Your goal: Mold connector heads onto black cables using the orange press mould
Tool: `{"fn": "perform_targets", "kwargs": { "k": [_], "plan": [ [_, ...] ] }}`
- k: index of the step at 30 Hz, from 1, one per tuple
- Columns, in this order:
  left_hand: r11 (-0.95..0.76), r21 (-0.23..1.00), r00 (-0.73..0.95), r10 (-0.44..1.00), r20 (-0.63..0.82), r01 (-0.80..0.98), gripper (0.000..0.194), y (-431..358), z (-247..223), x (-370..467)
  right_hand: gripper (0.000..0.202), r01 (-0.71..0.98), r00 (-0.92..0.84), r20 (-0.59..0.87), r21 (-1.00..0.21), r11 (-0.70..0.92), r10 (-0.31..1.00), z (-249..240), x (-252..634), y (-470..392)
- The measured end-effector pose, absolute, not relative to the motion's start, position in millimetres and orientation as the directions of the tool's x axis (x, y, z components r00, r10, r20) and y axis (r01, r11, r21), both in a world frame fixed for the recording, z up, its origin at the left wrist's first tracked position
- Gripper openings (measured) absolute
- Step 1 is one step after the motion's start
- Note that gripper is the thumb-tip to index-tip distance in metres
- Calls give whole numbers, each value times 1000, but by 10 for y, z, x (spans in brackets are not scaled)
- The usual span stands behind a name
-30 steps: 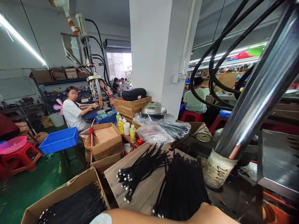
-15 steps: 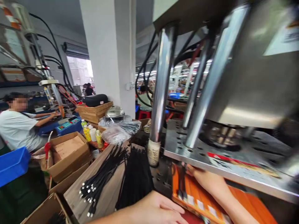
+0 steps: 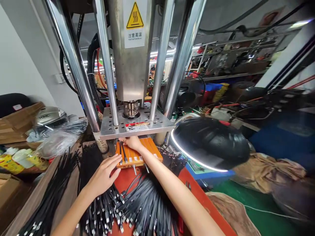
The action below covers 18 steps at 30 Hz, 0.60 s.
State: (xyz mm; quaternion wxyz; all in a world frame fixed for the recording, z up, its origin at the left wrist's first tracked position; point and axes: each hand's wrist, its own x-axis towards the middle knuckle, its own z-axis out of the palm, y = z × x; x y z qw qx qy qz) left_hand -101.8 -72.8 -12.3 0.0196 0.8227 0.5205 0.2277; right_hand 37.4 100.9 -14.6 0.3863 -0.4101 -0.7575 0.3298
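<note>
An orange slotted fixture [image 3: 140,149] sits beneath the metal plate [image 3: 137,129] of a press. Two short black cables [image 3: 125,154] lie side by side in its left slots. My right hand [image 3: 133,143] reaches under the plate, fingers pinched at the far end of these cables; the fingertips are partly hard to make out. My left hand [image 3: 105,173] rests at the fixture's front left corner, fingers stretched out, tips by the cables' near ends. A bundle of black cables with silver plugs [image 3: 150,203] lies in front of the fixture.
Steel columns [image 3: 107,62] and a heated cylinder [image 3: 133,65] with a hot-surface label rise over the fixture. More black cables [image 3: 52,193] lie on a wooden board at left. A round black lamp [image 3: 211,142] with a lit rim stands at right. Bottles [image 3: 23,159] are at far left.
My view has swung right, bringing the press to the middle. The right hand stays at the fixture's cables; my left hand has come up to its front left corner.
</note>
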Motion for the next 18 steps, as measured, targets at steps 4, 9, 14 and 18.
{"fn": "perform_targets", "kwargs": {
  "k": [4, 9, 14, 18],
  "plan": [
    [-454, 96, 395, 847, 356, 886, 42, -738, -162, -997, 5, 385, -342, 366, -786, 484, 866, -82, 392, 917],
    [-444, -153, 470, 823, 320, 883, 45, -784, -140, -947, 11, 373, -400, 491, -684, 627, 774, -58, 745, 422],
    [-394, -189, 437, 828, 350, 899, 53, -807, -193, -881, 18, 358, -702, 538, -299, 885, 466, -225, 1017, -14],
    [-403, -209, 454, 809, 373, 891, 55, -760, -226, -879, 25, 517, -693, 502, -154, 842, 518, -251, 1038, -108]
  ]
}}
